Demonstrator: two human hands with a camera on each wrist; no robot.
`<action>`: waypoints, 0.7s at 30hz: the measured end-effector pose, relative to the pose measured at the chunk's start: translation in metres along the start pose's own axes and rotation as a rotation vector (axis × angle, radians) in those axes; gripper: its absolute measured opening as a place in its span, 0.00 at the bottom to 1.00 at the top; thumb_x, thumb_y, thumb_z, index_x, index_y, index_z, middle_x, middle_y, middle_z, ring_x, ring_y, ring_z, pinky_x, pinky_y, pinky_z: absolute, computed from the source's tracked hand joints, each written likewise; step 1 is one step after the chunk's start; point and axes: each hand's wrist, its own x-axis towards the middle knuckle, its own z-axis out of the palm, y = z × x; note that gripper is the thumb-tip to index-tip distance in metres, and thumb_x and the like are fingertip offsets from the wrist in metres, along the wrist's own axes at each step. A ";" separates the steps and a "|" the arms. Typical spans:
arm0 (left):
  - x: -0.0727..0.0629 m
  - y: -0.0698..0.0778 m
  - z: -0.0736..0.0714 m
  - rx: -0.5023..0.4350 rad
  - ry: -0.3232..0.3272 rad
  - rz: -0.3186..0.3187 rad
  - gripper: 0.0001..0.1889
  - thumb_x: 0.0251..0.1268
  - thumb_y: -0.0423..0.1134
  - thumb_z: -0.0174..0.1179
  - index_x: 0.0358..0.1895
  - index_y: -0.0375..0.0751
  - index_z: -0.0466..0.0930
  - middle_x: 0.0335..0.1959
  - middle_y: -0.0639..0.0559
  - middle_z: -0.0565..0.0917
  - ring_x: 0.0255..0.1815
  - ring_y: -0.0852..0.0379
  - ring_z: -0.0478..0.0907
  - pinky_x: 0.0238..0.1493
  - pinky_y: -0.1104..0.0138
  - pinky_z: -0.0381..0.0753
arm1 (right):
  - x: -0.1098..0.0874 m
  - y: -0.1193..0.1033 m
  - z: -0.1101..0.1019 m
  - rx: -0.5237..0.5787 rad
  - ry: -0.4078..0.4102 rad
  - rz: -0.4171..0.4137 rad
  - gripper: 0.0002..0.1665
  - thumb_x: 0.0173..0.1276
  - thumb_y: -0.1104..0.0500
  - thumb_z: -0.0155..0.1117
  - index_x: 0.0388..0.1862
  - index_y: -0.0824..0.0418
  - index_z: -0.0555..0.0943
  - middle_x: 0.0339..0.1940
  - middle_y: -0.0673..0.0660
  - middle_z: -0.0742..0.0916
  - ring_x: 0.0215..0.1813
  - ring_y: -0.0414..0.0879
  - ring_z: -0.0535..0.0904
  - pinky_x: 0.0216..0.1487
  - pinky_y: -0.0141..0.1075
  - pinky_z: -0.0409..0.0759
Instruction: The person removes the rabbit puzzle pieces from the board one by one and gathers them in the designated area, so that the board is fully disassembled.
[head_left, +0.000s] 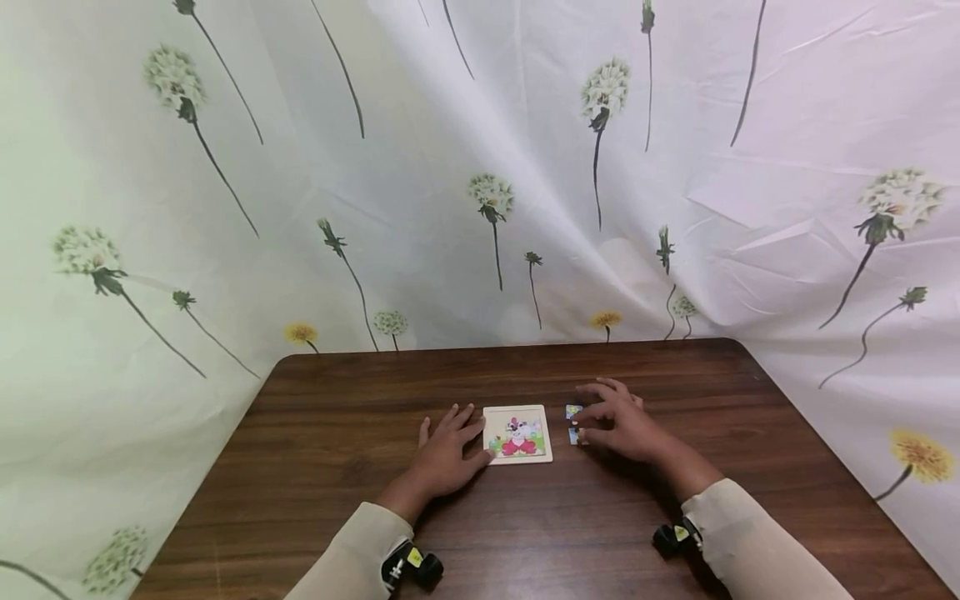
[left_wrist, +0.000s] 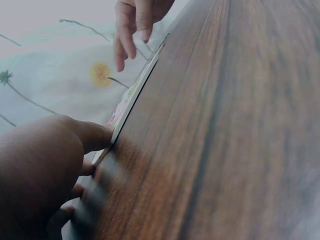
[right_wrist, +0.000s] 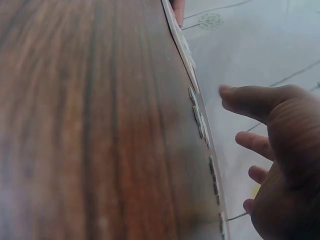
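On a dark wood desk (head_left: 337, 454), we are seeing the small blue pieces (head_left: 574, 436) lying just to the right of a pale, picture-covered board (head_left: 522, 461), with a person's right hand (head_left: 624, 427) hovering over that cluster. From its fingers (head_left: 597, 411), the pieces are lying directly below and slightly toward the board, partly hidden from us in the head view, while the board itself is lying off to the left across a narrow strip of bare wood. In the right wrist view we are finding daylight between the thumb and the thin pieces, which are running on in a loose line away from the board; we are not making out any one piece's long axis. The right fingers are standing well apart, lightly bent, and holding nothing that we can see. The left hand (head_left: 447, 457) is resting beside the board, its fingers spread and fairly straight, the thumb touching the near left corner without curling around it. We are judging the right hand nearer to the pieces and the left nearer to the board, with the gap beneath the right fingertips being the relation that is counting most.
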 end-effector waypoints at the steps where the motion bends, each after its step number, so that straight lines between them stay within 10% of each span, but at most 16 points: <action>1: 0.000 0.000 0.000 0.003 0.001 0.001 0.34 0.80 0.59 0.63 0.81 0.47 0.75 0.88 0.43 0.65 0.92 0.35 0.53 0.84 0.25 0.39 | 0.002 -0.001 0.000 0.006 0.002 -0.004 0.12 0.71 0.56 0.80 0.52 0.51 0.95 0.78 0.64 0.80 0.85 0.74 0.58 0.71 0.82 0.49; 21: 0.000 0.002 0.001 0.010 0.004 0.000 0.35 0.79 0.59 0.64 0.81 0.46 0.75 0.88 0.43 0.65 0.92 0.36 0.54 0.84 0.25 0.40 | 0.045 -0.019 0.013 0.061 -0.103 0.039 0.15 0.78 0.56 0.74 0.60 0.55 0.90 0.75 0.60 0.82 0.80 0.65 0.67 0.77 0.76 0.60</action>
